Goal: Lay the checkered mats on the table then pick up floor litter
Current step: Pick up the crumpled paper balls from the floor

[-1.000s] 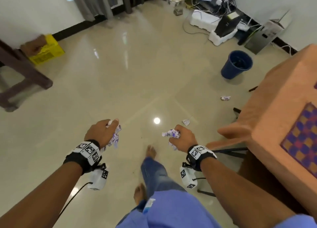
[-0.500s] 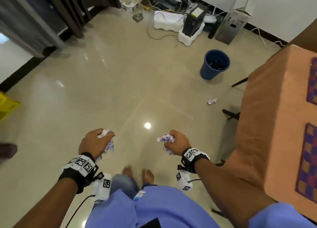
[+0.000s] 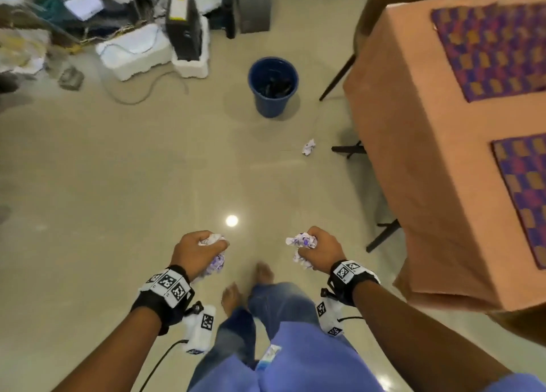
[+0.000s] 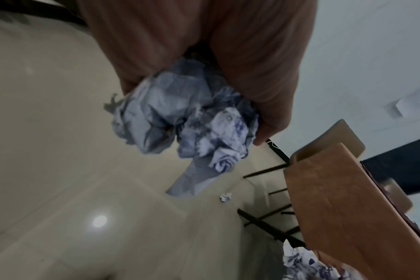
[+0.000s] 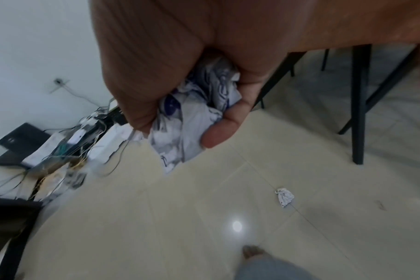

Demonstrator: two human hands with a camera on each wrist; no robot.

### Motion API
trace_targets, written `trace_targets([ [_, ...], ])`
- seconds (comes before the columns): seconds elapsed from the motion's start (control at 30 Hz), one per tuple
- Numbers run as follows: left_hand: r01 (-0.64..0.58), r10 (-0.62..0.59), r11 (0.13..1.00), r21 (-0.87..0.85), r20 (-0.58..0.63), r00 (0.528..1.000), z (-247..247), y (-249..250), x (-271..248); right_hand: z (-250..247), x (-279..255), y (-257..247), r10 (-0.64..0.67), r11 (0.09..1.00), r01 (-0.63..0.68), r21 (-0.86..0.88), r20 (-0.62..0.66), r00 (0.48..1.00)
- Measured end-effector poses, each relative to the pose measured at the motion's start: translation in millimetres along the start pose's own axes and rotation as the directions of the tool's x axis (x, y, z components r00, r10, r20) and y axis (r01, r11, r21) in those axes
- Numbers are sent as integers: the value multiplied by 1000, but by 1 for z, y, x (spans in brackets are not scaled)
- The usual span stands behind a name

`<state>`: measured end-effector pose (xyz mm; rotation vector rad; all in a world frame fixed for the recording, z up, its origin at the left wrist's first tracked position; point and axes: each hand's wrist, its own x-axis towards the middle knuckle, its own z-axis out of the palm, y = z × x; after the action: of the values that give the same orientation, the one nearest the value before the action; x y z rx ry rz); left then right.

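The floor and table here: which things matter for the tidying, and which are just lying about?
Part of the job:
- purple checkered mats on the orange-clothed table
- crumpled white-and-purple paper in the left hand and right hand
- crumpled paper scrap on the floor
- blue plastic bucket

Just lying about:
- white foam blocks
- black box
- tangled cables
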<state>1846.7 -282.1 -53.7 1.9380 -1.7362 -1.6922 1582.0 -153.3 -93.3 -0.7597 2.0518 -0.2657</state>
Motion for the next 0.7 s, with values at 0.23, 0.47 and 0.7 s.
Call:
trace_targets([
  [0.23, -137, 78, 931, 340, 180, 981, 55, 101, 136, -20, 89, 29, 251, 936, -224, 273, -65, 966],
  [0.47, -363, 149, 783, 505, 414, 898, 151, 141, 285, 2, 202, 97, 433, 852, -404, 332, -13, 901],
  [0.7, -557, 184, 630, 541, 592, 784, 257, 97, 411, 101, 289, 184, 625, 709, -573, 411, 10, 781],
])
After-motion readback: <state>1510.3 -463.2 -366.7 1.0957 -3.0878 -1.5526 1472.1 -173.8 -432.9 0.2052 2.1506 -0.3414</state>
